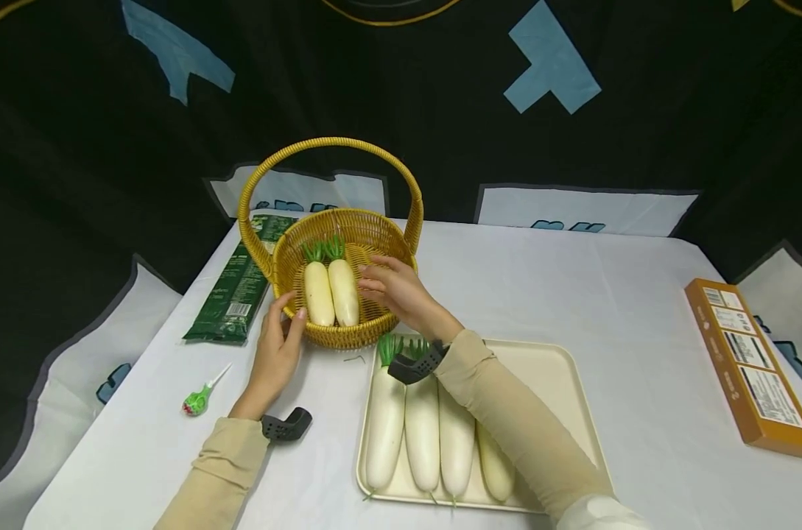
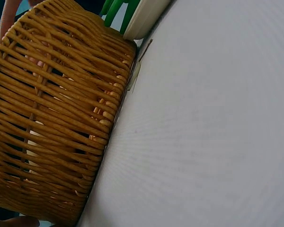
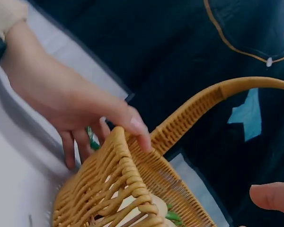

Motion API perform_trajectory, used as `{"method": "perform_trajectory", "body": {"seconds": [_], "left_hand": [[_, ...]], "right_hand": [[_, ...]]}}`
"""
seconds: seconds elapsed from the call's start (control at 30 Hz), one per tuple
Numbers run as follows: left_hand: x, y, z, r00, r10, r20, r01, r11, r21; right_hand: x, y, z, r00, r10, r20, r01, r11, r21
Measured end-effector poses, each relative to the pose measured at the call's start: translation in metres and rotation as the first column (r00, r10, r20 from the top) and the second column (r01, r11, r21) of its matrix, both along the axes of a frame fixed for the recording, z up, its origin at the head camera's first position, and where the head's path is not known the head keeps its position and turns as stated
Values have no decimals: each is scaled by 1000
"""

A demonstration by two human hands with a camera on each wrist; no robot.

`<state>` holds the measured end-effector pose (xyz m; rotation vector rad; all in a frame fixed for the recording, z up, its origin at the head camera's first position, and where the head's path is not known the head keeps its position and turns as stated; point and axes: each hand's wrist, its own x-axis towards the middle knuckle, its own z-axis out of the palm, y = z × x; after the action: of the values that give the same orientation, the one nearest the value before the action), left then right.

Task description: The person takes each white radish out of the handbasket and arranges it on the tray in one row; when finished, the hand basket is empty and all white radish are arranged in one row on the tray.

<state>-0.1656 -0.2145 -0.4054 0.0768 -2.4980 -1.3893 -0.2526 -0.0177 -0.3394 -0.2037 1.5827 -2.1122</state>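
The right sleeve point(image 1: 526, 419) is crossing a cream tray point(image 1: 536, 361) of large radishes point(image 1: 422, 434). A wicker basket point(image 1: 347, 337) is standing near the worktop's point(image 1: 540, 287) back edge; the left hand point(image 1: 276, 361) is pinching its rim, the right hand point(image 1: 401, 291), fingers loosely extended, hovering beside two small radishes point(image 1: 319, 294). Open worktop is stretching from tray to orange box point(image 1: 748, 364).

Desk point(image 1: 573, 287), white-covered. Green packet point(image 1: 233, 293) with barcode: lies flat at left. Lollipop point(image 1: 197, 401), green wrapper, white stick: lies nearer the camera than the packet. Orange box point(image 1: 752, 368), white labels: lies at far right. Black cloth point(image 1: 434, 96), blue patches point(image 1: 551, 55): hangs behind.
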Motion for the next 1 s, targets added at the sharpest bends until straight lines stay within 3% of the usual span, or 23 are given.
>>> {"method": "perform_trajectory", "body": {"seconds": [0.1,0.17,0.33,0.43,0.53,0.6,0.83,0.93,1.0], "left_hand": [[0,0,1,1000,1,6,-1,1000,-5],[0,0,1,1000,1,8,-1,1000,-8],[0,0,1,1000,-2,12,2,1000,-12],[0,0,0,1000,0,9,0,1000,-12],[-1,0,0,1000,0,5,0,1000,-13],[-1,-1,0,1000,0,4,0,1000,-15],[-1,-2,0,1000,-4,8,4,1000,-17],[-1,-2,-1,1000,-5,14,5,1000,-16],[-1,-2,-1,1000,-6,16,6,1000,-15]], "right_hand": [[-5,-12,-2,997,-13,-79,23,992,128],[-8,-18,-3,989,-1,-145,38,966,257],[-11,-27,-5,978,47,-201,72,836,544],[-13,-30,-4,984,89,-156,32,768,640],[-14,-33,-3,987,126,-99,-22,717,696],[-15,-34,-2,988,137,-68,-48,701,712],[-14,-37,-3,991,134,-10,-94,748,657],[-12,-38,-4,987,153,-46,-82,733,675],[-10,-39,-4,980,176,-94,-58,703,708]]}}
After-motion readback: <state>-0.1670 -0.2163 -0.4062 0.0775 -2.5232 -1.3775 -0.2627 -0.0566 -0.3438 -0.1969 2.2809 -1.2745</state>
